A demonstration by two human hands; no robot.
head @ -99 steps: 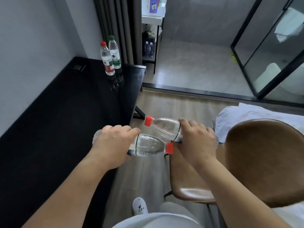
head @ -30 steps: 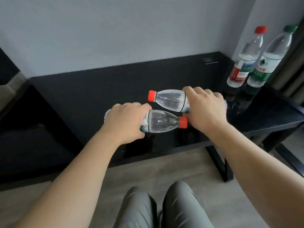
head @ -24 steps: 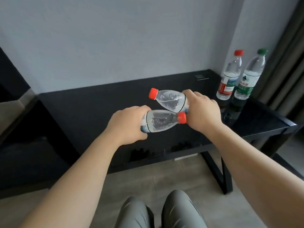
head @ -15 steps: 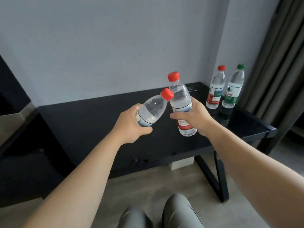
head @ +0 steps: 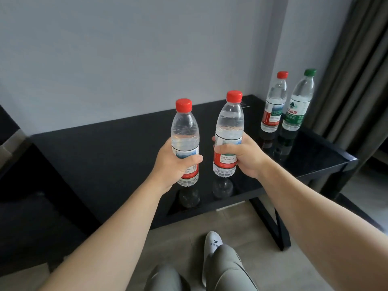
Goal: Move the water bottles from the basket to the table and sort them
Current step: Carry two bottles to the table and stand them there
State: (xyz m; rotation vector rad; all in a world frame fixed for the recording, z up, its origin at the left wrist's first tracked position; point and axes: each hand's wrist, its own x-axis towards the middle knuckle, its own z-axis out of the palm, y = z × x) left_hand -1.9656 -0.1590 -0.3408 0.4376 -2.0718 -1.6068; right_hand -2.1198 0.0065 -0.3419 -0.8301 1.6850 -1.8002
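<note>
Red caps up now, tilted 0.5 s ago | grips left bottle [head: 184,133] in left hand [head: 176,164], fingers curled round label | right bottle [head: 230,127] in right hand [head: 243,156], likewise | both low over black table [head: 105,154], contact unclear

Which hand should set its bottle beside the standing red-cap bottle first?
Right, probably: the right hand holds its bottle upright, nearer the standing red-cap bottle; the left hand is farther left.
</note>
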